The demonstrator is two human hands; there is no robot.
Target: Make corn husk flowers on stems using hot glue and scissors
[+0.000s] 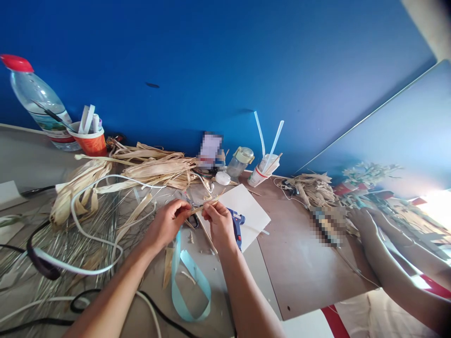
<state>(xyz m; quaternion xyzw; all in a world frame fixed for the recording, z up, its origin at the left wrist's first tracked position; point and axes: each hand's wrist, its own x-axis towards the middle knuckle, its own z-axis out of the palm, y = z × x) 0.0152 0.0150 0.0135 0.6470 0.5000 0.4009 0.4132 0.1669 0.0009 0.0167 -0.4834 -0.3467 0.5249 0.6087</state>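
Bottle (pixel 38 103) with red cap at far left, beside a red paper cup (pixel 93 142) holding white sticks. Dried husks (pixel 155 165) lie to the right, along the blue partition (pixel 169 112). White cable (pixel 75 217) loops across the left side. Left hand (pixel 169 224): thumb and fingers pinching a narrow pale strip (pixel 197 210), which spans both hands at centre. Light-blue ribbon (pixel 199 278) curls on the near side. Right hand (pixel 219 221): fingertips pinching the strip's right part. Just right: blue glue gun (pixel 237 230), partly over a white sheet (pixel 254 217). Lidded jar (pixel 241 163) beyond. Far right: co-worker's forearms (pixel 384 267); grip indistinct, cannot tell.
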